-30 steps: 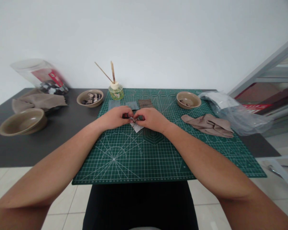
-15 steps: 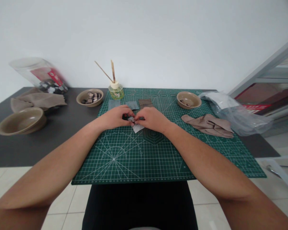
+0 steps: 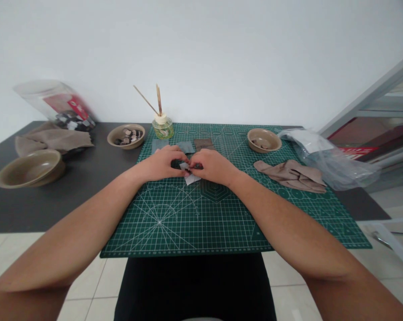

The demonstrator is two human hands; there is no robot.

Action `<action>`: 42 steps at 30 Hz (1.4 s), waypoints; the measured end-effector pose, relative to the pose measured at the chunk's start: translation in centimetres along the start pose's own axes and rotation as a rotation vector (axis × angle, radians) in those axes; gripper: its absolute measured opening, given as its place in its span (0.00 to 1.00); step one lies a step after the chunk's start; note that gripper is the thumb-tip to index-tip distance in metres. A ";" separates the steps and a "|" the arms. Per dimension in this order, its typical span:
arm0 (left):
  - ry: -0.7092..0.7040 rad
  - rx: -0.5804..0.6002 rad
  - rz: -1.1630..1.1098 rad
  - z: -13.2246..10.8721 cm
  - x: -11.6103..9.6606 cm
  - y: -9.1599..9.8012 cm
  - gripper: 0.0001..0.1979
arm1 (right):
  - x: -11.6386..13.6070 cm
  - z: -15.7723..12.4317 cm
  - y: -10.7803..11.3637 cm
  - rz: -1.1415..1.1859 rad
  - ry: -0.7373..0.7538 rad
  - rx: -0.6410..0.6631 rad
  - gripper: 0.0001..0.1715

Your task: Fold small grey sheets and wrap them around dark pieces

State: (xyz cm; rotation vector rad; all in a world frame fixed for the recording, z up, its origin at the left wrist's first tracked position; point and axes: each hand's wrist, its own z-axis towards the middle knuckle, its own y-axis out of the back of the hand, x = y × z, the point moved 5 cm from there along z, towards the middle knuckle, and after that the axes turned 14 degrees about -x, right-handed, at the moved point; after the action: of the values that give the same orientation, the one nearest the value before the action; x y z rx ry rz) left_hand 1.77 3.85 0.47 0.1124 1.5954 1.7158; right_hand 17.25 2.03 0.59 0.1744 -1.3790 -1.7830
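Pale sheet, apparently being folded, is pinched by our right hand, left hand grip unclear; we likely next need steadiness.

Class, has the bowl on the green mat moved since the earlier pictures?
No. Judged against the green mat, the bowl sits in the same place, toward the mat's far right corner, with no visible shift either way.

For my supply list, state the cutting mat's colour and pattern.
The cutting mat is green with white gridlines; head view.
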 end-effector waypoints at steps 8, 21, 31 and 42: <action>0.029 -0.009 0.006 0.1 0.1 -0.1 0.19 | -0.1 0.1 -0.1 0.073 0.009 -0.031 0.07; 0.101 0.018 0.046 0.0 0.3 -0.2 0.20 | -0.2 0.2 -0.4 0.023 -0.045 -0.024 0.09; 0.137 0.054 0.062 0.0 0.1 -0.1 0.23 | 0.2 -0.1 0.3 0.015 -0.110 0.004 0.09; 0.113 0.084 0.107 -0.1 0.2 -0.2 0.24 | -1.4 -0.3 -0.1 0.805 -0.359 -0.150 0.13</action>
State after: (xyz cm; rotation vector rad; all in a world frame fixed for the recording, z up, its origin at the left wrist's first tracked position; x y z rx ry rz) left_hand 1.70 3.85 0.24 0.1471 1.7734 1.7633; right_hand 18.24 2.82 -0.11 -0.7197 -1.2836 -1.2414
